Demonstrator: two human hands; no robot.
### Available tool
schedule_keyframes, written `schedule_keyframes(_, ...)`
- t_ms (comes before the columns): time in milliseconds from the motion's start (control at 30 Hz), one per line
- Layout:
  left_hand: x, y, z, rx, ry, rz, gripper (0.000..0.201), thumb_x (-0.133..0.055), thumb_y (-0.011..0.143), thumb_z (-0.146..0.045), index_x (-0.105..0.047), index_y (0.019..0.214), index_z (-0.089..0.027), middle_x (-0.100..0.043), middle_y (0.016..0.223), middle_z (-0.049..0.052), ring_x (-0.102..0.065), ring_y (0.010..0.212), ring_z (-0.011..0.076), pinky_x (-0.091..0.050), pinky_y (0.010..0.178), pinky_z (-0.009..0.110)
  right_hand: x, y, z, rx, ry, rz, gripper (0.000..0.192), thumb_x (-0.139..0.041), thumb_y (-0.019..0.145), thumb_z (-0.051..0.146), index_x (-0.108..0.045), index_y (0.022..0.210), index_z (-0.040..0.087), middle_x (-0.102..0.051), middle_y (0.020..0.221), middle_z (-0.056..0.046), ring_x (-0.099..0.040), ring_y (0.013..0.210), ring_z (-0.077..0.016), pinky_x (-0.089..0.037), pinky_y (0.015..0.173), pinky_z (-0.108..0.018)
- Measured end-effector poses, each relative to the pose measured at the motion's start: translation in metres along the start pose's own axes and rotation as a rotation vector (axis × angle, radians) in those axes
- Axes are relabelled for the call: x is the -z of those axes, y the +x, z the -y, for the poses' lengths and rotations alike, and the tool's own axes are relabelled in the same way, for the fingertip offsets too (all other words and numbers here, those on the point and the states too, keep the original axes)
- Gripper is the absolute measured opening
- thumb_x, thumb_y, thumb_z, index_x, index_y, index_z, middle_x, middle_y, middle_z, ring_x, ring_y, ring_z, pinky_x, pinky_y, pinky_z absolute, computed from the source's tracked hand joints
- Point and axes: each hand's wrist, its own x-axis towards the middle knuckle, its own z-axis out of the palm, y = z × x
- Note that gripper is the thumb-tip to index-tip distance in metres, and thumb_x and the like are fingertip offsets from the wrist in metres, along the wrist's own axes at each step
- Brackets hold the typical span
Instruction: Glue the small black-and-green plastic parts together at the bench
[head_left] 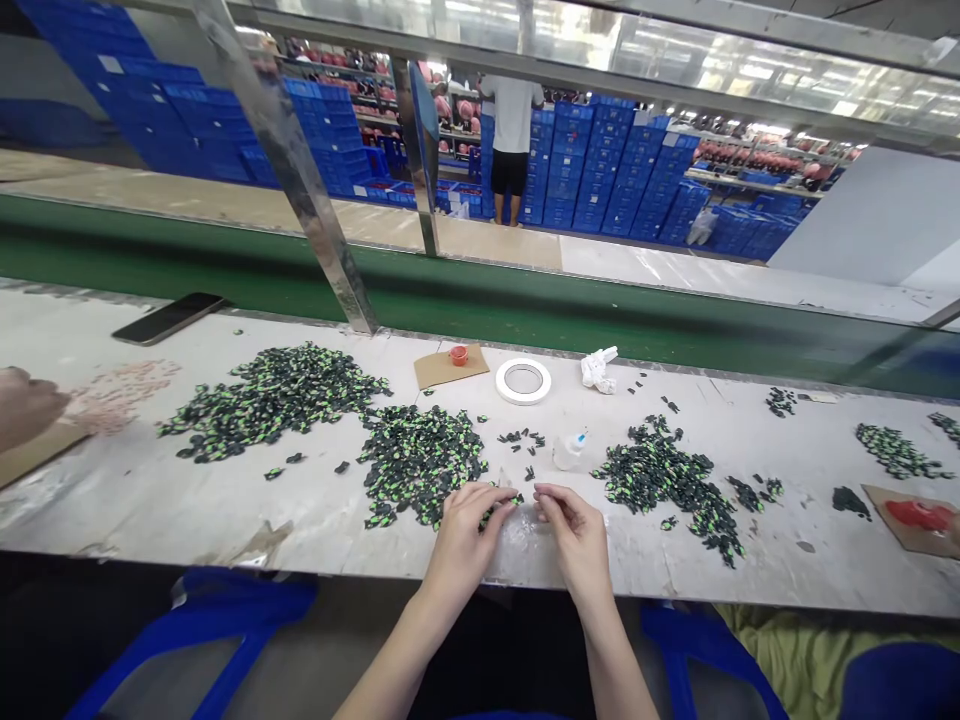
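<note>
My left hand (466, 532) and my right hand (574, 532) rest side by side at the front edge of the white worktable (225, 510). Their fingertips meet over a small black and green part (514, 499), which the left fingers pinch. The right fingertips are closed on something too small to tell. Just left of my hands lies a heap of black and green parts (420, 458). A larger heap of these parts (270, 400) lies further left, and another pile of the same parts (667, 475) lies to the right. A small clear dropper bottle (568, 450) stands just beyond my hands.
A white tape ring (523, 381), a red cap on cardboard (458, 355) and a crumpled tissue (598, 369) sit further back. A phone (169, 317) lies far left. Another person's hand (26, 405) is at the left edge. A green conveyor belt (525, 300) runs behind the table.
</note>
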Motion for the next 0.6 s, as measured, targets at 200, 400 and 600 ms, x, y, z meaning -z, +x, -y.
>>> schedule_keyframes(200,-0.003,-0.001,-0.003,-0.060,0.049,-0.031,0.018,-0.054,0.089,-0.023,-0.072,0.091,-0.024,-0.074,0.088,0.004,-0.064,0.087,0.0224,-0.047,0.082,0.040,-0.003,-0.007,-0.005,-0.114,0.076,-0.055,0.035,-0.067,0.075,0.048,-0.072,0.090,0.016,-0.075,0.086,-0.012,-0.071,0.081,-0.0260,-0.058,0.070,-0.036)
schedule_keyframes(400,-0.004,-0.002,-0.005,-0.114,0.067,-0.036,0.018,-0.053,0.090,-0.020,-0.070,0.093,-0.024,-0.074,0.089,0.004,-0.064,0.089,0.0223,-0.047,0.079,0.039,-0.004,-0.011,-0.006,-0.112,0.028,0.021,0.036,-0.066,0.077,0.050,-0.074,0.090,0.018,-0.075,0.092,-0.011,-0.071,0.089,-0.0284,-0.058,0.078,-0.040)
schedule_keyframes(600,-0.001,0.000,-0.007,-0.112,-0.017,-0.015,0.019,-0.052,0.090,-0.020,-0.070,0.090,-0.022,-0.074,0.088,0.005,-0.064,0.087,0.0218,-0.048,0.079,0.038,-0.002,-0.008,-0.007,-0.084,0.041,0.067,0.032,-0.068,0.075,0.047,-0.076,0.087,0.019,-0.076,0.087,-0.009,-0.072,0.083,-0.0270,-0.059,0.077,-0.040)
